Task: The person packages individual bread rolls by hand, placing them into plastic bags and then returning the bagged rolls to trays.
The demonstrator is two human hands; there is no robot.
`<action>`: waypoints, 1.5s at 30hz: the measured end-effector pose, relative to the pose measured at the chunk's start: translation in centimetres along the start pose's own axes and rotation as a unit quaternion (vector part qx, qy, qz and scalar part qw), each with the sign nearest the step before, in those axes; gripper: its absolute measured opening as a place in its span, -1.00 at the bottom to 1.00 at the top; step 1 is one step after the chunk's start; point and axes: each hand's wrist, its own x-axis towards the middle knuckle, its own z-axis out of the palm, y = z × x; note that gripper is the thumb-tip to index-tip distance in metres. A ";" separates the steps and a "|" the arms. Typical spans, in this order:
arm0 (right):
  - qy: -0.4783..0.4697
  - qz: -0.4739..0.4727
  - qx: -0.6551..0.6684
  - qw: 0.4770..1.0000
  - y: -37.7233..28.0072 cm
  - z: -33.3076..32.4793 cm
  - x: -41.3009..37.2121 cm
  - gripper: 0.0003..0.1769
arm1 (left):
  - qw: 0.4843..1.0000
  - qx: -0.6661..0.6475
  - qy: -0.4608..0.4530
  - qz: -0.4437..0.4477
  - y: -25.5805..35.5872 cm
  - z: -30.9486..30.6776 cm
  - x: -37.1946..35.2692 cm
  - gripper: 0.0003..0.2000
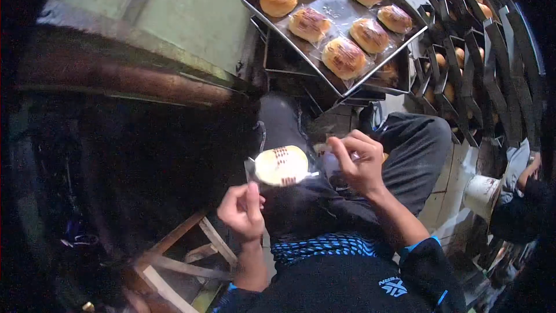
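Observation:
A pale oval bun (281,165) in a clear printed plastic wrapper lies above my lap, brown marks on its top. My left hand (242,211) is closed, its thumb and fingertips pinching the wrapper's near left corner. To the right, my right hand (362,162) is closed too, thumb against curled fingers. Beside its fingers is a blurred, whitish, see-through thing (333,167), perhaps plastic; what the fingers grip cannot be made out. Ahead, a metal tray (336,8) bears several buns, some plain like the golden bun (278,2), others wrapped like the front bun (344,58).
More trays are stacked under the bun tray. At the right stand dark metal racks (492,64) with buns inside. A pale green table (191,23) is at upper left, a wooden stool frame (174,269) at lower left. Another person (524,197) sits at the right near a white bucket (480,191).

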 end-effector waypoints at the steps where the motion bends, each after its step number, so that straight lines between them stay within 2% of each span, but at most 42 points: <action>1: -0.040 -0.152 0.002 0.988 -1.1 0.0 1.2 -0.82 | 1.000 -0.009 0.000 -0.025 0.8 0.3 1.6 -0.82; 2: -0.075 -0.299 0.002 0.951 -2.1 0.3 2.0 -0.70 | 0.999 -0.020 -0.004 -0.050 1.2 0.7 3.2 -0.81; 3: -0.127 -0.320 -0.026 0.938 -3.4 1.0 2.2 -0.41 | 0.995 -0.058 -0.013 -0.085 1.2 1.0 4.7 -0.81; 4: -0.193 -0.301 -0.058 0.932 -4.0 1.8 2.7 -0.28 | 0.988 -0.099 -0.025 -0.119 1.0 1.4 6.1 -0.81; 6: -0.310 -0.191 -0.080 0.928 -3.2 3.2 4.6 -0.22 | 0.982 -0.126 -0.047 -0.133 -0.4 1.8 8.3 -0.82; 7: -0.299 -0.216 -0.046 0.928 -2.4 2.8 6.1 -0.28 | 0.997 -0.057 -0.030 -0.053 -0.6 1.9 9.3 -0.83; 8: -0.275 -0.196 -0.002 0.941 -1.9 2.2 7.7 -0.31 | 1.000 0.014 -0.007 0.026 -0.7 2.1 9.8 -0.81; 9: -0.252 -0.174 0.043 0.951 -1.5 1.4 9.2 -0.33 | 0.974 0.200 0.044 0.097 -0.4 1.9 9.6 -0.83; 10: -0.232 -0.151 0.090 0.957 -0.9 0.7 10.8 -0.34 | 0.984 0.151 0.051 0.081 -0.5 2.3 9.2 -0.84; 12: -0.065 -0.110 0.083 0.988 2.2 -1.0 15.2 -0.39 | 0.995 0.054 0.067 0.043 -0.4 3.9 8.0 -0.85; 14: -0.056 0.062 0.232 0.969 0.7 -4.0 19.5 -0.48 | 0.997 -0.009 -0.053 0.049 0.5 7.1 6.0 -0.81; 16: 0.022 0.026 0.196 0.980 1.3 -6.3 24.1 -0.45 | 0.972 0.000 -0.170 0.163 1.7 12.1 5.5 -0.76; 17: 0.116 -0.048 0.036 0.991 1.8 -7.3 25.0 -0.51 | 0.958 0.092 -0.187 0.195 1.9 14.7 4.6 -0.75; 18: 0.207 -0.124 -0.124 0.963 1.9 -7.9 25.5 -0.55 | 0.935 0.181 -0.200 0.229 1.2 16.7 4.0 -0.74; 19: 0.218 -0.110 -0.115 0.963 0.7 -8.1 24.1 -0.63 | 0.909 0.205 -0.332 0.146 -1.9 17.8 2.8 -0.74; 20: 0.180 -0.135 -0.142 0.964 1.8 -8.2 22.3 -0.70 | 0.860 0.222 -0.455 0.057 -4.9 18.8 1.2 -0.73; 21: 0.140 -0.160 -0.170 0.962 3.2 -8.3 20.0 -0.76 | 0.843 0.184 -0.503 0.053 -5.9 18.8 1.2 -0.73; 22: 0.092 -0.202 -0.055 0.974 3.4 -7.2 16.4 -0.82 | 0.861 0.134 -0.486 0.071 -5.9 18.2 1.6 -0.74; 23: -0.021 -0.227 -0.136 0.964 4.7 -7.8 13.3 -0.92 | 0.874 0.087 -0.469 0.089 -5.7 17.2 2.0 -0.76; 24: -0.095 -0.254 -0.111 0.956 4.9 -7.0 9.6 -0.90 | 0.884 0.042 -0.453 0.106 -5.1 16.1 2.3 -0.77; 26: -0.245 -0.167 -0.118 0.948 7.9 -6.5 4.2 -0.77 | 0.884 0.048 -0.443 0.137 -4.1 15.1 2.5 -0.85; 28: -0.189 -0.172 -0.110 0.961 9.4 -5.6 0.2 -0.72 | 0.862 0.094 -0.467 0.171 -5.1 15.3 1.4 -0.83; 29: -0.168 -0.113 -0.058 0.978 10.6 -5.0 -1.2 -0.75 | 0.869 0.124 -0.444 0.182 -5.0 15.6 0.9 -0.77; 32: -0.081 -0.129 -0.076 0.985 11.4 -4.1 -2.5 -0.73 | 0.884 0.167 -0.386 0.204 -5.1 16.6 0.1 -0.69; 33: -0.038 -0.163 -0.068 0.984 10.3 -4.0 -2.3 -0.73 | 0.890 0.176 -0.366 0.206 -4.7 16.8 0.0 -0.69; 34: 0.004 -0.194 -0.060 0.979 9.4 -4.2 -2.0 -0.73 | 0.904 0.121 -0.383 0.145 -3.9 16.7 0.0 -0.74; 35: -0.087 -0.118 -0.041 0.988 10.4 -4.8 -1.9 -0.78 | 0.912 0.064 -0.396 0.081 -3.0 16.5 0.2 -0.77; 36: -0.137 -0.149 -0.084 0.976 11.2 -5.4 -1.5 -0.83 | 0.914 0.007 -0.405 0.019 -2.2 16.4 0.4 -0.80; 37: -0.105 -0.199 -0.078 0.971 11.7 -5.9 -1.4 -0.86 | 0.918 -0.035 -0.394 0.038 -2.0 16.3 0.7 -0.75; 38: -0.075 -0.246 -0.072 0.964 12.2 -6.1 -1.4 -0.89 | 0.914 -0.007 -0.403 0.045 -1.7 16.0 0.8 -0.71; 39: 0.025 -0.268 -0.078 0.960 11.3 -6.4 -1.3 -0.91 | 0.909 0.022 -0.412 0.049 -1.3 15.7 0.7 -0.66; 40: 0.125 -0.288 -0.084 0.946 9.5 -7.0 -1.1 -0.92 | 0.905 0.040 -0.412 0.099 -1.8 15.5 0.8 -0.63; 41: 0.173 -0.268 -0.088 0.944 7.5 -8.1 -1.2 -0.96 | 0.899 0.059 -0.408 0.148 -2.3 15.4 0.9 -0.59; 42: 0.220 -0.262 -0.069 0.937 6.3 -8.9 -0.9 -0.95 | 0.912 -0.024 -0.401 0.081 -3.4 15.3 1.1 -0.62; 44: 0.214 -0.144 0.086 0.962 5.4 -9.5 -0.6 -0.93 | 0.906 -0.187 -0.376 -0.053 -4.9 15.0 2.0 -0.68; 45: 0.211 -0.162 0.129 0.955 4.3 -9.3 -0.3 -0.91 | 0.884 -0.347 -0.288 -0.121 -4.0 14.9 2.4 -0.83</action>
